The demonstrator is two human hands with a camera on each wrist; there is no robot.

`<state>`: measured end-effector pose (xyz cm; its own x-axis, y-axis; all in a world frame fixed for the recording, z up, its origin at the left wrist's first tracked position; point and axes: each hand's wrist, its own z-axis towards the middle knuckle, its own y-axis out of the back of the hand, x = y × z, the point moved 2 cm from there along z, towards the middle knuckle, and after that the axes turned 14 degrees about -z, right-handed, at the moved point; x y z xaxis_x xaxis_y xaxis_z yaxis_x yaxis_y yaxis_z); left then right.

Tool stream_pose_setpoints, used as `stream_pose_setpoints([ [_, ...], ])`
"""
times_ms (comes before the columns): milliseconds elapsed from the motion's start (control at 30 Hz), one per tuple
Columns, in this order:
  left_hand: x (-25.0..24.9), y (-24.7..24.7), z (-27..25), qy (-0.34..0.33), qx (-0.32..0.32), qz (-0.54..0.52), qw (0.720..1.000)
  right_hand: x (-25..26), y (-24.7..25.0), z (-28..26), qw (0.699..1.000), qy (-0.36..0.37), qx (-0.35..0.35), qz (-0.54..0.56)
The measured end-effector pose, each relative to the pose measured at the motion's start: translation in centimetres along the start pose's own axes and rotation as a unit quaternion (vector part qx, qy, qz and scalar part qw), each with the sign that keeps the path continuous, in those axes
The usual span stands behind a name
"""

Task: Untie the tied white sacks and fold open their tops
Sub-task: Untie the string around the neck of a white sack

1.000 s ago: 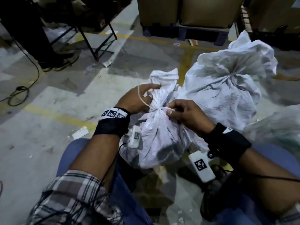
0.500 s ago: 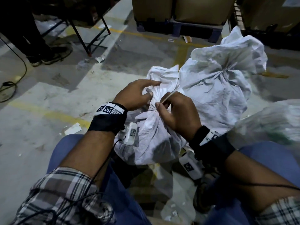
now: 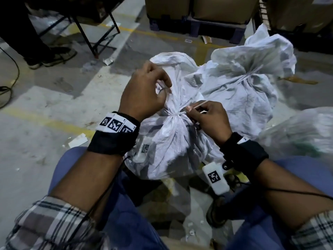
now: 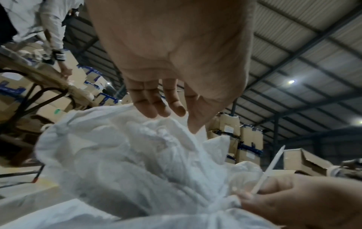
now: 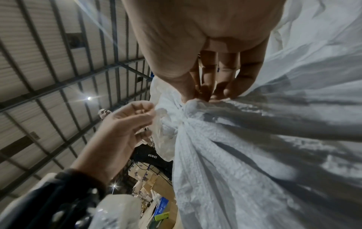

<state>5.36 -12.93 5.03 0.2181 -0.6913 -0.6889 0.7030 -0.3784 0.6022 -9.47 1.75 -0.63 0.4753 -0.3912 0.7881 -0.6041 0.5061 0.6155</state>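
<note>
so the near sack [image 3: 169, 145] sits between the knees, neck cinched by a white tie [image 3: 177, 115] pretty much dead centre of the head view. Right hand [image 3: 207, 120] is at about 3 o'clock from that knot, right up against it, thumb and fingers pinching the loose tie end [image 3: 197, 105], which sticks out toward 2 o'clock. Left hand [image 3: 144, 91] sits at roughly 10 o'clock from the knot, a bit higher on the bunched top, fingers curled and pinching what looks like a loop of the tie, can't say for sure. Right hand's clearly closer to the knot, so I'd guess the pull goes along that strand. Second sack [image 3: 248, 76] behind at 1 o'clock, tied too
</note>
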Motion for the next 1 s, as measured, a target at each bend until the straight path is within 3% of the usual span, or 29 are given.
stream_pose_setpoints([
  [67, -1.0, 0.0, -0.7, -0.012, 0.029, -0.029, 0.999, 0.1, 0.1, 0.0, 1.000, 0.006, -0.004, -0.010],
  [267, -0.4, -1.3, -2.6, 0.082, 0.216, 0.006, 0.973, 1.1, 0.4, 0.1, 0.998, 0.028, -0.026, -0.041],
  [700, 0.6, -1.9, -2.1, 0.115, 0.186, -0.038, 0.975, 2.6, 0.9, -0.6, 0.996, 0.063, -0.038, -0.057],
  [1000, 0.2, -2.6, -1.6, 0.089, 0.193, -0.025, 0.977, 3.1, 0.7, -0.9, 0.996, 0.083, -0.026, -0.030],
])
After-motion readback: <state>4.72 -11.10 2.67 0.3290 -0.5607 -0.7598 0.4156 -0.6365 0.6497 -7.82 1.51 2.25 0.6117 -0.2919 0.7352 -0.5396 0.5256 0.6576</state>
